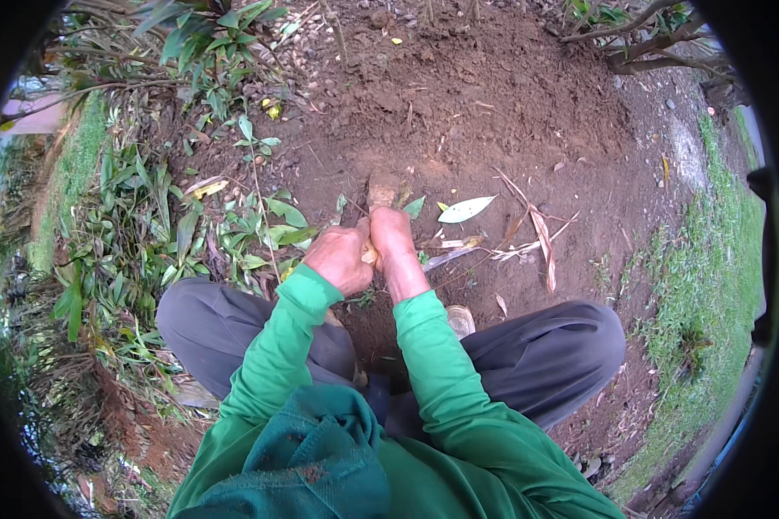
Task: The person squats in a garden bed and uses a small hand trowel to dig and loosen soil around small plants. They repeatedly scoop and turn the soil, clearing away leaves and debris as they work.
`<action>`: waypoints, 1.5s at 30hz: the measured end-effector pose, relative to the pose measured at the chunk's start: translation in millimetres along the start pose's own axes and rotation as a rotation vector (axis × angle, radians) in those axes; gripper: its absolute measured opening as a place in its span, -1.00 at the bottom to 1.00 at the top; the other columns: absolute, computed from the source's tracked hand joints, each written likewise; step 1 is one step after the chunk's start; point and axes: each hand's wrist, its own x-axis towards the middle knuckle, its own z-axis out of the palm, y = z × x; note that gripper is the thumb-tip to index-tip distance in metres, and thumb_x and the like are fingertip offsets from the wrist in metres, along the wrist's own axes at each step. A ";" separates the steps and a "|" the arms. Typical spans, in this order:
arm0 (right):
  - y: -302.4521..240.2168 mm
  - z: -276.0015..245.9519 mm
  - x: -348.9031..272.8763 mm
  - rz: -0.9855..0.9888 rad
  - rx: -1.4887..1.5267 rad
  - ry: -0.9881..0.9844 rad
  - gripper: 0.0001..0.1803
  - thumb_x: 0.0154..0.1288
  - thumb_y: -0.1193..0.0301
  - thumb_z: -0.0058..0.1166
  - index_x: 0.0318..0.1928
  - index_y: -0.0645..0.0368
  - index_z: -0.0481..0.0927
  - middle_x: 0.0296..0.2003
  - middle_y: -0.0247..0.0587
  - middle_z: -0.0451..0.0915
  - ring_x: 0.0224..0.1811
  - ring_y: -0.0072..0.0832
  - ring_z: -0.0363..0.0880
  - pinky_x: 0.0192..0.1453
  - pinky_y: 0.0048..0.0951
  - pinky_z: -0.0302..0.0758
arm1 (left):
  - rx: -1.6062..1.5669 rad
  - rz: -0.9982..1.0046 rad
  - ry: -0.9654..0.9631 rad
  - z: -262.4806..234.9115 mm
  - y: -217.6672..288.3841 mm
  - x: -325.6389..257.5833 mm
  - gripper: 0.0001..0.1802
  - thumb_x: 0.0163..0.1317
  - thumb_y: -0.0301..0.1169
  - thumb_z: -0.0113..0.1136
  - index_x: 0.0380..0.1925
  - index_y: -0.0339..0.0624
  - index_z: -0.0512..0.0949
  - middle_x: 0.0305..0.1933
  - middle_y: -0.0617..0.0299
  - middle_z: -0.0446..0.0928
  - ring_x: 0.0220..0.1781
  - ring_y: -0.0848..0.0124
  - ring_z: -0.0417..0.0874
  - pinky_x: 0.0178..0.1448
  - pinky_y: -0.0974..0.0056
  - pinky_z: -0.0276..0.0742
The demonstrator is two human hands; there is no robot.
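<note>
Hand tool (383,188), blunt and soil-brown, is clenched in the grip of left hand (341,259) and right hand (393,235).

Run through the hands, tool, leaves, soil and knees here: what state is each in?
Tool, gripped, mostly hidden.
Left hand, closed around the tool.
Right hand, closed around the tool, farther forward.
Soil, brown, crumbly toward the top.
Pale leaf, lying on the soil.
Dry leaf, brown, shrivelled.
Knees, bent, spread apart.

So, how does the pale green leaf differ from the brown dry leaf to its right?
The pale leaf is broad; the brown leaf is narrow and creased. The pale leaf runs mostly sideways, the brown leaf mostly top to bottom in view. Both lie on soil.
</note>
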 end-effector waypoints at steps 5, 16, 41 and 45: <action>19.4 2.7 -3.6 -0.018 -0.030 0.040 -0.78 0.00 0.54 -0.17 -0.50 0.53 0.48 -0.56 -0.04 0.47 -0.56 -0.37 0.44 -0.55 -0.20 0.34 | -0.144 -0.124 -0.101 -11.0 -7.6 -5.1 -0.19 -0.42 -0.54 0.20 0.08 -0.19 0.41 -0.42 -0.23 0.53 -0.29 -0.08 0.60 -0.15 0.10 0.50; 45.6 -44.0 63.3 -0.434 -0.512 -0.103 -0.72 0.13 0.39 -0.01 -0.54 0.42 0.52 -0.63 0.00 0.50 -0.57 -0.31 0.46 -0.42 -0.27 0.39 | -0.040 -0.108 0.036 75.8 -17.0 33.5 -0.07 -0.32 -0.54 0.10 0.23 -0.51 0.11 -0.41 -0.25 0.52 -0.33 -0.11 0.59 -0.20 0.00 0.51; -83.7 58.4 62.8 -0.621 -0.649 -0.133 -0.67 0.02 0.36 -0.07 -0.44 0.45 0.57 -0.43 0.36 0.53 -0.23 0.00 0.61 -0.18 -0.19 0.47 | -0.020 -0.199 0.451 -24.5 -15.5 64.6 -0.46 -0.07 -0.36 0.09 0.01 -0.27 0.41 -0.32 -0.24 0.57 -0.17 -0.10 0.60 -0.05 -0.05 0.50; -69.5 65.5 54.1 -0.579 -0.702 -0.104 -0.67 0.01 0.35 -0.09 -0.42 0.44 0.58 -0.38 0.33 0.55 -0.15 0.02 0.58 -0.11 -0.17 0.48 | 0.019 -0.172 0.294 -24.7 -30.0 60.8 -0.55 -0.06 -0.34 0.10 -0.11 -0.29 0.46 -0.34 -0.27 0.55 -0.19 -0.15 0.57 -0.05 -0.06 0.47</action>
